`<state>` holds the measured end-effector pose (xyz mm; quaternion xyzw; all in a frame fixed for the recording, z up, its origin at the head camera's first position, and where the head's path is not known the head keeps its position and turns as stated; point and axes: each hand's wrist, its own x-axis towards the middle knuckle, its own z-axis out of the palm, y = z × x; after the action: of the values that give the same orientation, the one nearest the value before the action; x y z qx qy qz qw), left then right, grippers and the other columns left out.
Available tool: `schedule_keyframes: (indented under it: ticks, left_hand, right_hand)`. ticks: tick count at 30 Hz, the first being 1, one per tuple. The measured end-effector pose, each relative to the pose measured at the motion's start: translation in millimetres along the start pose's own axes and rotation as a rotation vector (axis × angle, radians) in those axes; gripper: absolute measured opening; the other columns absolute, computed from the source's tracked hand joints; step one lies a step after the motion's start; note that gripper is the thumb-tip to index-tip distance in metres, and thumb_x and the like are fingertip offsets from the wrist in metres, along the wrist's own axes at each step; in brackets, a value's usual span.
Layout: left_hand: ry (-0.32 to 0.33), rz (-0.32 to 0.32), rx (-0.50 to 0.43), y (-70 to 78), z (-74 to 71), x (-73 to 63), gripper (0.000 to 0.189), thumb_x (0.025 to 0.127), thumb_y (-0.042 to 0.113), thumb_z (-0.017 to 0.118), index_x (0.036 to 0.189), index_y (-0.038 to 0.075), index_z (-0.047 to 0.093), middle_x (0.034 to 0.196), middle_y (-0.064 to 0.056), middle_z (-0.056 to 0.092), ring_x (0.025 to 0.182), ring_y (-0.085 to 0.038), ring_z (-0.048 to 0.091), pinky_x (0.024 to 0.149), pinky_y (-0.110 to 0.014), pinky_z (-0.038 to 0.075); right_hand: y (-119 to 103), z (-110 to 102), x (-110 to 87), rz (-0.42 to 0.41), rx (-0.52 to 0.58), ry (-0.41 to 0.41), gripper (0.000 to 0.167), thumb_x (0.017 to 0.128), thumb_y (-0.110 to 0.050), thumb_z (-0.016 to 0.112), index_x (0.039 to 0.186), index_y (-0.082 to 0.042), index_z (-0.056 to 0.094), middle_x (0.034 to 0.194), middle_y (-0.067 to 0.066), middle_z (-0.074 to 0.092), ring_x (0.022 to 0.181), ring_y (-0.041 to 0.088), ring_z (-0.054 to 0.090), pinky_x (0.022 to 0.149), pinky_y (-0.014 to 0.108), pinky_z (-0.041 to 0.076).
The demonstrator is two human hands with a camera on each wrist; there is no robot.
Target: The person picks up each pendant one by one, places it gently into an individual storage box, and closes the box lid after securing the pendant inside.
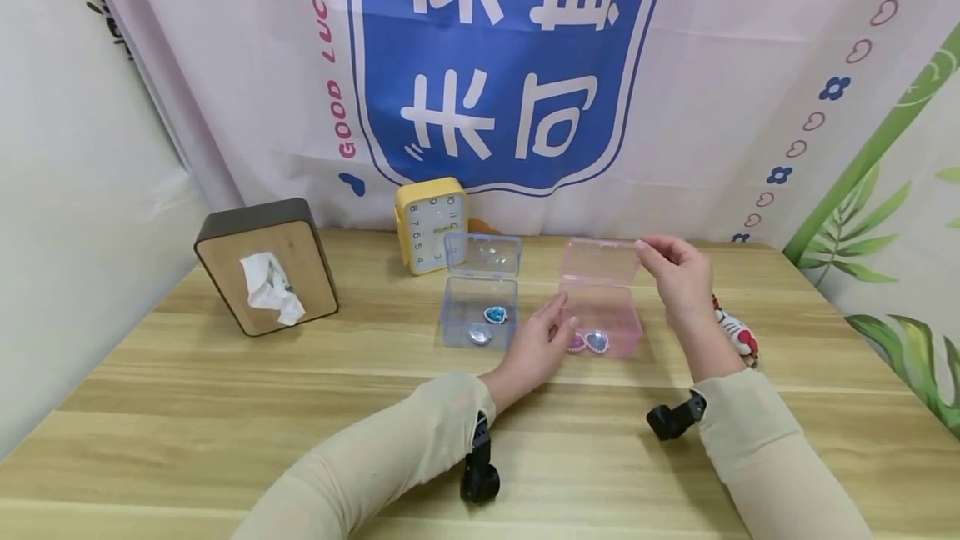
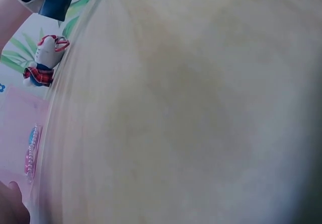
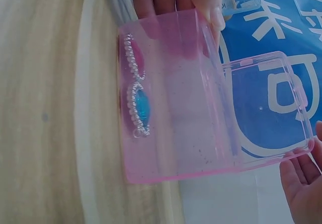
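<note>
A see-through pink plastic box (image 1: 622,319) stands on the table with its hinged lid (image 1: 596,261) raised. My right hand (image 1: 681,277) pinches the lid's upper right corner between thumb and fingers. At the box's left wall, my left hand (image 1: 536,350) holds the side, its fingers partly seen through the pink plastic in the right wrist view. Inside lie a pink gem (image 3: 135,58) and a light blue gem (image 3: 142,108), both edged with small beads. Left of that hand is a see-through blue box (image 1: 459,315), lid up, holding a blue heart gem (image 1: 495,315) and a clear gem (image 1: 480,335).
A yellow clock (image 1: 427,215) stands behind the blue box. Farther left is a tissue box (image 1: 225,273) with a tissue pulled out. A small white plush figure (image 1: 738,336) lies beyond my right wrist. A printed cloth (image 1: 262,90) hangs behind the table.
</note>
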<state>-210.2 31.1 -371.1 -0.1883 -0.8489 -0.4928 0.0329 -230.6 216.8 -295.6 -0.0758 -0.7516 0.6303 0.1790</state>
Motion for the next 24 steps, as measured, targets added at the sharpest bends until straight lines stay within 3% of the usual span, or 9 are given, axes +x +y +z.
schedule_keyframes:
  ticks: [1, 3, 8, 12, 19, 24]
  left_hand:
    - [0.000, 0.000, 0.004, 0.0, -0.1, 0.1, 0.051, 0.095, 0.024, 0.051, 0.141, 0.008, 0.037, 0.144, -0.013, 0.039, 0.074, -0.011, 0.057, 0.085, -0.023, 0.051]
    - [0.005, -0.004, -0.006, 0.5, 0.3, 0.4, 0.051, 0.094, 0.023, 0.052, 0.141, 0.008, 0.038, 0.142, -0.012, 0.041, 0.098, -0.017, 0.061, 0.097, -0.025, 0.045]
    - [0.014, -0.044, -0.110, 4.4, 1.0, 0.8, 0.049, 0.093, 0.018, 0.054, 0.139, 0.006, 0.040, 0.132, -0.016, 0.051, 0.116, -0.026, 0.055, 0.095, -0.027, 0.047]
    - [0.024, -0.080, -0.172, 6.4, 1.6, 0.6, 0.048, 0.093, 0.017, 0.054, 0.138, 0.006, 0.042, 0.133, -0.019, 0.050, 0.120, -0.028, 0.051, 0.097, -0.030, 0.046]
    - [0.059, -0.098, -0.343, 9.4, 3.9, -1.4, 0.051, 0.092, 0.013, 0.054, 0.140, 0.004, 0.036, 0.140, -0.021, 0.041, 0.127, -0.030, 0.043, 0.104, -0.033, 0.038]
    - [0.079, -0.096, -0.435, 12.6, 4.8, -3.9, 0.055, 0.093, 0.015, 0.053, 0.141, 0.002, 0.030, 0.141, -0.025, 0.037, 0.129, -0.032, 0.039, 0.107, -0.035, 0.035]
  right_hand:
    - [0.6, -0.1, -1.1, -0.001, 0.016, 0.001, 0.007, 0.086, -0.022, 0.065, 0.090, -0.016, 0.063, 0.080, -0.013, 0.056, 0.079, 0.003, 0.051, 0.066, 0.011, 0.045]
    - [2.0, -0.4, -3.6, -0.004, 0.043, 0.008, 0.008, 0.085, -0.021, 0.066, 0.089, -0.015, 0.063, 0.079, -0.012, 0.057, 0.078, 0.003, 0.052, 0.065, 0.011, 0.045]
    - [7.3, -0.8, -8.6, -0.015, 0.126, 0.044, 0.009, 0.082, -0.022, 0.071, 0.081, -0.016, 0.065, 0.075, -0.009, 0.058, 0.074, 0.004, 0.054, 0.064, 0.011, 0.047]
    - [9.4, -1.3, -11.6, 0.019, 0.187, 0.052, 0.010, 0.081, -0.019, 0.072, 0.079, -0.013, 0.065, 0.073, -0.007, 0.058, 0.074, 0.005, 0.054, 0.066, 0.011, 0.049]
    - [7.3, -3.9, -20.1, 0.066, 0.179, 0.032, 0.010, 0.081, -0.014, 0.070, 0.075, -0.014, 0.062, 0.075, -0.007, 0.057, 0.079, 0.007, 0.051, 0.066, 0.012, 0.047]
    - [9.4, -6.8, -28.5, 0.105, 0.169, -0.002, 0.007, 0.082, -0.015, 0.070, 0.081, -0.011, 0.065, 0.083, -0.011, 0.059, 0.087, 0.007, 0.051, 0.071, 0.011, 0.046]
